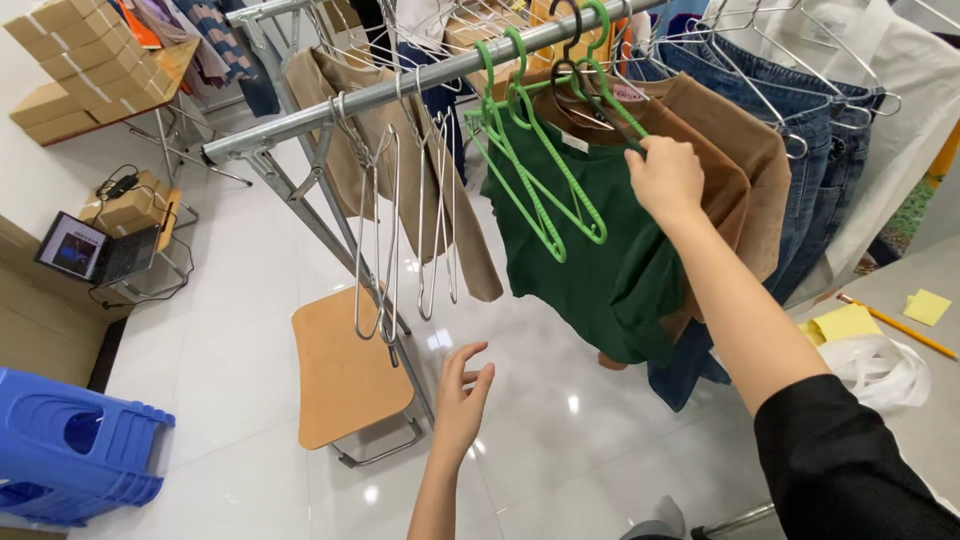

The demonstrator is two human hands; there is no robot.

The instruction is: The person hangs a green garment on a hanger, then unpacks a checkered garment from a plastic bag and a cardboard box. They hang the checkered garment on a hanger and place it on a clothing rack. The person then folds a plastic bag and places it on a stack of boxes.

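Right hand [665,180] closed on shoulder of green shirt [590,250], steadying it on green hanger [545,190] under metal rail [420,80], centre-right. Left hand [462,400] open, empty, low near wooden chair [340,370].

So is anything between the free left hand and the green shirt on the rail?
Nothing visible. The left hand hangs open below the green shirt, open air between them. The right hand already grips its shoulder. Empty wire hangers dangle off to the left.
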